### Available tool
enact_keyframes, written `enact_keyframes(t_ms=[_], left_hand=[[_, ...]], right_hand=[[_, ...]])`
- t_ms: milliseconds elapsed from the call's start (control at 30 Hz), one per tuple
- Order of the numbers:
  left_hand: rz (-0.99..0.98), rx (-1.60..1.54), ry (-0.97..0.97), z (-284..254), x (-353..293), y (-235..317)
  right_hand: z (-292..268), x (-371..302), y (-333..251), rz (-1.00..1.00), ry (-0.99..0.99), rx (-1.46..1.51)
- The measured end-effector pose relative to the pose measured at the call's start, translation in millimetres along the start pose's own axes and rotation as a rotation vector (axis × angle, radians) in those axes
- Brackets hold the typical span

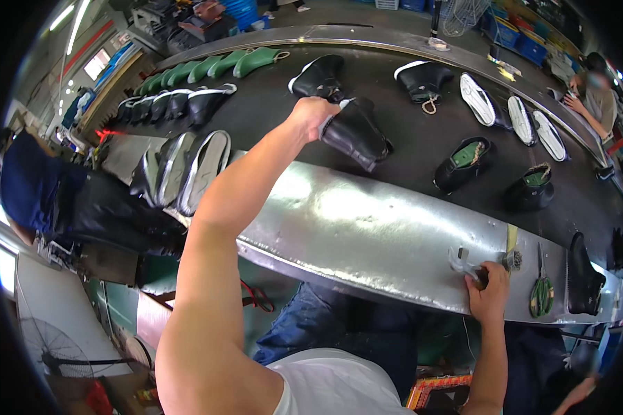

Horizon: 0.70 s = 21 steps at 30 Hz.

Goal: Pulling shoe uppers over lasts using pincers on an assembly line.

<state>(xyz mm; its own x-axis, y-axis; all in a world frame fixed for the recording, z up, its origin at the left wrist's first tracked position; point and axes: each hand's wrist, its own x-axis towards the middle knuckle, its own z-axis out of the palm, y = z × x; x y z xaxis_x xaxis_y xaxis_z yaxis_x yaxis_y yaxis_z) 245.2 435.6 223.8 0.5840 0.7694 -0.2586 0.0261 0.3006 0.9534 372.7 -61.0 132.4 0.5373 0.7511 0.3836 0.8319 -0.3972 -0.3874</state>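
My left hand (313, 117) stretches out over the dark belt and grips a black shoe (358, 135) by its pale-edged end. Just beyond, another black shoe (318, 76) lies on the belt, very close to or touching the held one. Low at the right, my right hand (489, 290) is closed round a hand tool (462, 263) with a silvery metal head, over the metal ledge (353, 228). The tool's handle is mostly hidden in my fingers, so its exact kind is unclear. To its right lie scissors (542, 297) with green-wrapped handles and a black shoe (585, 280) on its side.
Several black shoes (211, 104) and green shoe lasts (256, 61) line the far left of the belt (394, 149). Pale-soled shoes (206, 169) lean on the ledge. More shoes (464, 164) stand at right. Other people (595, 100) are at both sides.
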Motion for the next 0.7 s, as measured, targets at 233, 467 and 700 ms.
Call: enact_keyframes(t_ms=[233,467,700], left_hand=[[0.453,0.292,-0.5,-22,-235,-67],[1.0,1.742,-0.184,-52,-211,-59],[0.455,1.849,-0.615,-41,-189,-18]], right_hand=[[8,6,-5,-0.039,0.034,-0.031],[12,2,-5,-0.019,0.048,-0.045],[11,7,-16,0.048,0.056,-0.069]])
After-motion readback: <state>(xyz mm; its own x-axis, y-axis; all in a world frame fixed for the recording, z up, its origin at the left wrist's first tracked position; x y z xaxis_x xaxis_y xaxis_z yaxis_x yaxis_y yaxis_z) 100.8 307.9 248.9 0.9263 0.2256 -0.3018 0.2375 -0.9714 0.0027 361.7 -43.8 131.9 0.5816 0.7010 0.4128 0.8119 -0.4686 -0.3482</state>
